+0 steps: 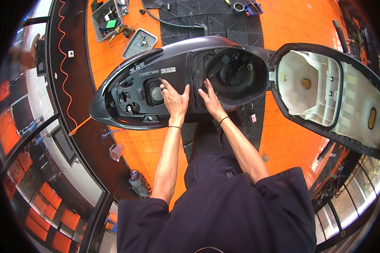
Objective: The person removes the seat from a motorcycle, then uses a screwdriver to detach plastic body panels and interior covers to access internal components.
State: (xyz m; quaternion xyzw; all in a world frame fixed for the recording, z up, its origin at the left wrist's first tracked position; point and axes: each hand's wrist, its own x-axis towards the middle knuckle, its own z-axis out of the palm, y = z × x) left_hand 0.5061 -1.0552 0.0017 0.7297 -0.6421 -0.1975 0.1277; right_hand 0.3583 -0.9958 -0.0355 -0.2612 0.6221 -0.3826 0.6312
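Note:
A black scooter body [114, 97] lies across the view. My left hand [171, 98] rests on its flat panel beside a round fuel cap [156, 93], fingers spread and thumb pointing right, a dark ring on one finger. My right hand [209, 99] lies at the left rim of the open storage compartment [236, 78], fingers apart and empty. The seat [308, 99] is flipped up to the right on its hinge, showing its pale plastic underside. Both wrists have thin dark bands.
Behind the scooter are a grey tool bin [100, 27], metal tray [139, 44], black mat [190, 31] and blue container [253, 9]. A coiled orange hose [61, 67] hangs left. A measuring jug [116, 152] and toolbox [139, 183] are on the orange floor [278, 130].

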